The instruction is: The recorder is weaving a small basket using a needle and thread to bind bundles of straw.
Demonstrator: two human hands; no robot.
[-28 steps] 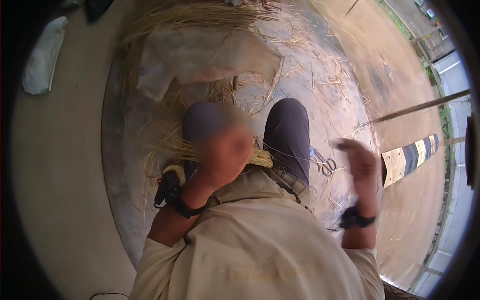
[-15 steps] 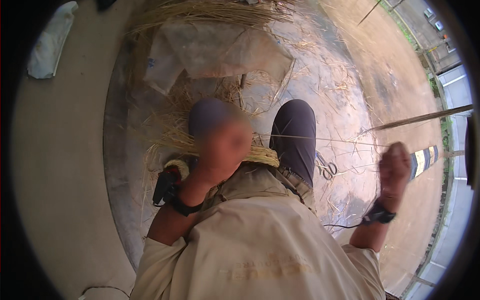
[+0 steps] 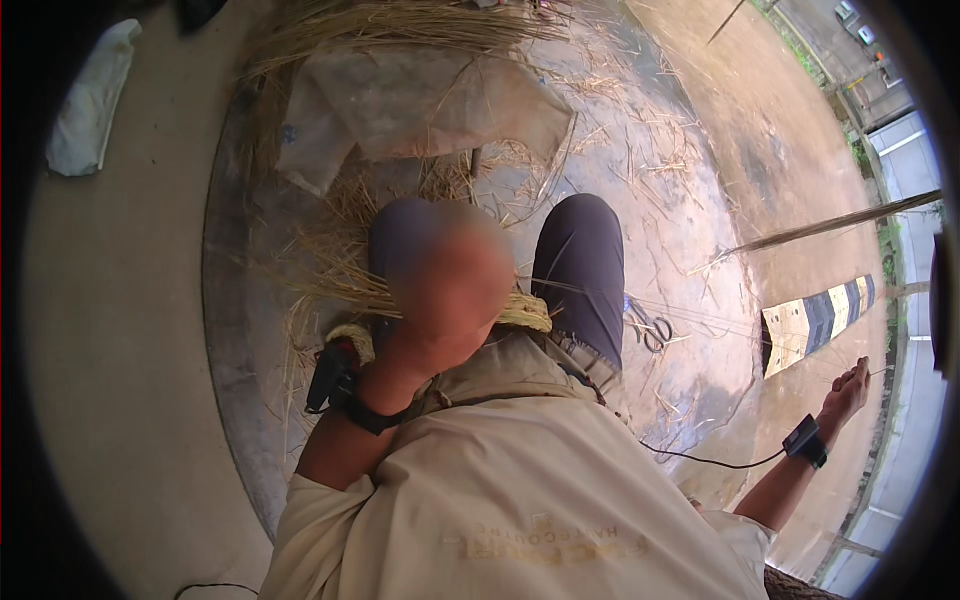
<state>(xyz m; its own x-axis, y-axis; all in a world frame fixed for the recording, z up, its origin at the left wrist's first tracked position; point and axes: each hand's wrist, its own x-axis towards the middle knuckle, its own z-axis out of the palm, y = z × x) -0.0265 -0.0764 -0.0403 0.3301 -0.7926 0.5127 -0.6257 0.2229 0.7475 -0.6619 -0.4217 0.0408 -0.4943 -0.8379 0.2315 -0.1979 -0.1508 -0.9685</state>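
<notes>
One band of twisted yellow straw (image 3: pixel 525 312) lies across the lap at the centre of the frame, its loose straw ends (image 3: pixel 335 290) fanning out to the left. The left hand (image 3: pixel 455 285) sits over the middle of it, but a soft blur covers the fingers, so how tightly that grip is closed on the straw is impossible to say. At the right edge of the frame the right hand (image 3: pixel 848 390) reaches far out, its grip pinched on what looks like a thin strand (image 3: pixel 881 371); faint lines run toward it from the lap.

The step in hand appears to be drawing a strand out at full stretch while the left side anchors the band. Judging by that pose, the next move calls for steady tension on the strand, with the band held from twisting under the left palm.

Just right of the right knee (image 3: pixel 578 255), scissors (image 3: pixel 653 332) lie on the straw-littered ground sheet (image 3: pixel 700 225). Above the knees, in the upper middle, a pale translucent sheet (image 3: pixel 430 110) spreads below a heap of long straw (image 3: pixel 380 38). Farther out are a striped block (image 3: pixel 818 320) at right and a white bag (image 3: pixel 95 100) at upper left.
</notes>
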